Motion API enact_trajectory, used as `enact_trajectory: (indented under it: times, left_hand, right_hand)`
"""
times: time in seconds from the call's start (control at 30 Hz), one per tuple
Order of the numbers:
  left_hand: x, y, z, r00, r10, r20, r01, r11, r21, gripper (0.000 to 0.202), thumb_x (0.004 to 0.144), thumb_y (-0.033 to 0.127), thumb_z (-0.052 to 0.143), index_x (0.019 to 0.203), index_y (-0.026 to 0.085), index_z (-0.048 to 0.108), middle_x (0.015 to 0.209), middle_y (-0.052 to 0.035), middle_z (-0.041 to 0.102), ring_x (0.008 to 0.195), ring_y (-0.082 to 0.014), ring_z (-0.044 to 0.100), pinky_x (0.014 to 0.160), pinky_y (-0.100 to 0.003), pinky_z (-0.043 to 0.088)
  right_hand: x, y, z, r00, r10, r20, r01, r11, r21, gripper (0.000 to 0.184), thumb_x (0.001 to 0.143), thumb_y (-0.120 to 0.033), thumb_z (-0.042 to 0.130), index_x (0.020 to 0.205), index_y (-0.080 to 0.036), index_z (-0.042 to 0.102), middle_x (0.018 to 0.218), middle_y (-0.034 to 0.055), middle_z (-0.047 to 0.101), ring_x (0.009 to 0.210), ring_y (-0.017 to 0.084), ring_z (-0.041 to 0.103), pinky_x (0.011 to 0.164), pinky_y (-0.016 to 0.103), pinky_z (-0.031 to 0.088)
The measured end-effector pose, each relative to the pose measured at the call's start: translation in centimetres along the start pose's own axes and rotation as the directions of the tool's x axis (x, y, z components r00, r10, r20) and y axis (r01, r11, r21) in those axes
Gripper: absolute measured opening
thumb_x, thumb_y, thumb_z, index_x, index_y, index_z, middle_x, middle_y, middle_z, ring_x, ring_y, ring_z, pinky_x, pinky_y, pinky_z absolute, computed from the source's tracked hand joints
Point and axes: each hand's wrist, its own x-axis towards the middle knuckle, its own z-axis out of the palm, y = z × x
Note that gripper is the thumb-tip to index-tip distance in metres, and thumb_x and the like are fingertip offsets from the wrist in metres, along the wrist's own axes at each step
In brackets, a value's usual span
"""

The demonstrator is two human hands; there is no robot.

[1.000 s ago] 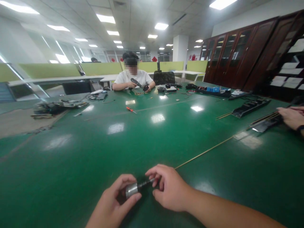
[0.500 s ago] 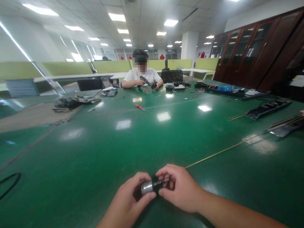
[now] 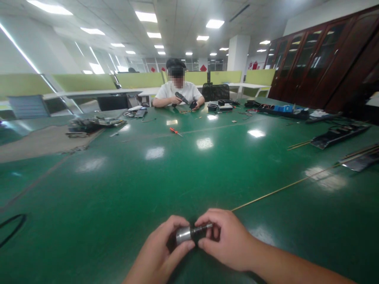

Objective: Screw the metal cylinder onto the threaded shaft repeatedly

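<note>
Low over the near edge of the green table [image 3: 166, 173], my left hand [image 3: 158, 254] is wrapped round a small silver metal cylinder [image 3: 182, 234]. A thin dark shaft [image 3: 203, 228] sticks out of its right end. My right hand [image 3: 226, 238] pinches that shaft between thumb and fingers. The two hands touch around the part, and its far end is hidden inside my right fingers.
A person in a white shirt [image 3: 177, 91] sits across the table with a dark tool. A red-handled screwdriver [image 3: 174, 131], a thin brass rod [image 3: 284, 187], black parts [image 3: 337, 136] at right, clutter [image 3: 89, 125] at left and a black cable [image 3: 12, 227] lie on it.
The view has swung left and slightly up, so a co-worker's hand at the right edge has left the picture and a black cable shows at the left. My hands keep the same hold on the part.
</note>
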Motion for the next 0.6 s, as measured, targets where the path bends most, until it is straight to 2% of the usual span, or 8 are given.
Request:
enact_trajectory:
  times: [0.23, 0.6]
  left_hand:
    - [0.0, -0.3, 0.2, 1.000, -0.001, 0.015, 0.001, 1.000, -0.002, 0.019, 0.096, 0.041, 0.061, 0.106, 0.025, 0.062, 0.095, -0.0026, 0.068, 0.087, -0.0214, 0.064, 0.078, -0.028, 0.047]
    - [0.0, -0.5, 0.4, 1.000, 0.001, -0.008, -0.001, 1.000, -0.005, 0.021, 0.094, 0.040, 0.063, 0.109, 0.025, 0.062, 0.102, -0.0057, 0.069, 0.096, -0.0248, 0.064, 0.084, -0.032, 0.049]
  right_hand:
    - [-0.1, 0.0, -0.1, 1.000, -0.011, 0.005, 0.011, 1.000, -0.003, 0.027, 0.071, -0.011, 0.073, 0.096, -0.022, 0.076, 0.075, -0.0034, 0.063, 0.061, 0.011, 0.056, 0.058, 0.021, 0.042]
    - [0.1, -1.0, -0.2, 1.000, 0.027, 0.004, -0.027, 0.999, -0.026, 0.006, 0.079, -0.018, 0.073, 0.083, -0.021, 0.076, 0.071, -0.0028, 0.061, 0.063, 0.012, 0.056, 0.058, 0.022, 0.038]
